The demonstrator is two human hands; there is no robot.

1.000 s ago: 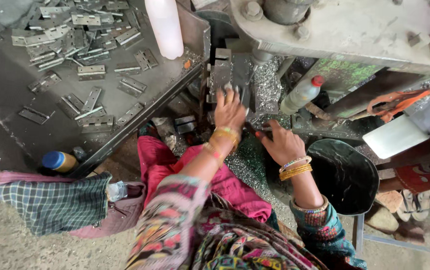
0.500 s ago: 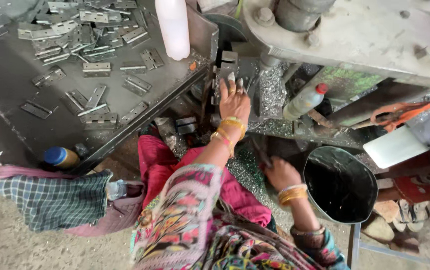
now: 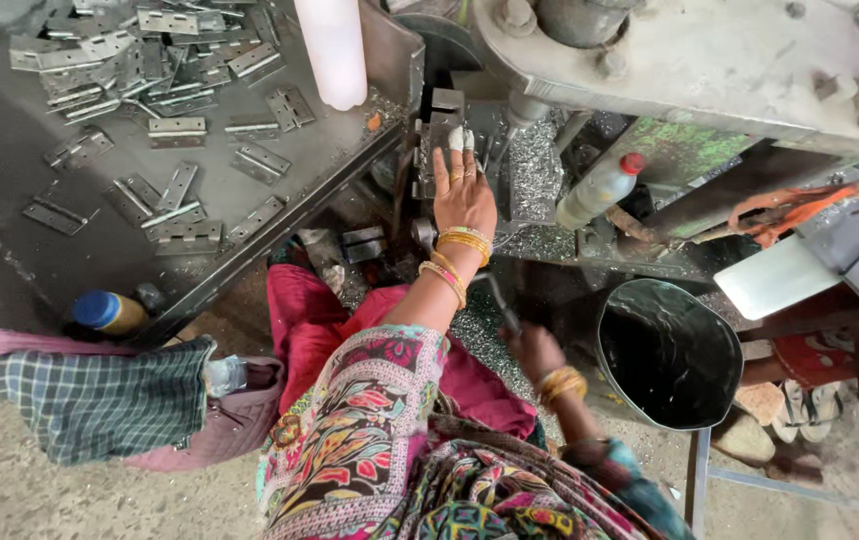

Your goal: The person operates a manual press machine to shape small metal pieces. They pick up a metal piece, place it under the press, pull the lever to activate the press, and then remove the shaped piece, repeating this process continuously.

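Seated press operation, seen from above. At far left, a dark sheet-metal tray point(image 3: 9, 240) carries a loose scatter of steel butt hinges point(image 3: 177, 128), heaped at its far edge and thinning toward the near side; a blue-capped bottle point(image 3: 107, 311) and a checked cloth point(image 3: 89, 400) lie on the floor at the tray's near left corner, and a pale cylinder point(image 3: 331, 50) hangs over the tray's right edge. Centre: the left hand point(image 3: 463, 195) reaches away from the body, fingers extended and close together, taped fingertips pressing a small metal workpiece point(image 3: 439, 135) flat into the press fixture point(image 3: 427, 165) beneath the machine's grey frame point(image 3: 709, 60); the workpiece is mostly hidden by the fingers, so its exact seating cannot be told. Bright swarf point(image 3: 534, 180) lies just right of the fixture, beside a red-capped plastic bottle point(image 3: 599, 190). Nearer and to the right, the right hand point(image 3: 534, 350) is closed on a thin dark lever handle point(image 3: 497, 300), near a black bucket point(image 3: 669, 352). Good practice here, as a judgement: seat the piece square against the fixture stops, hold it by its outer edge, and keep fingertips outside the tool's path.
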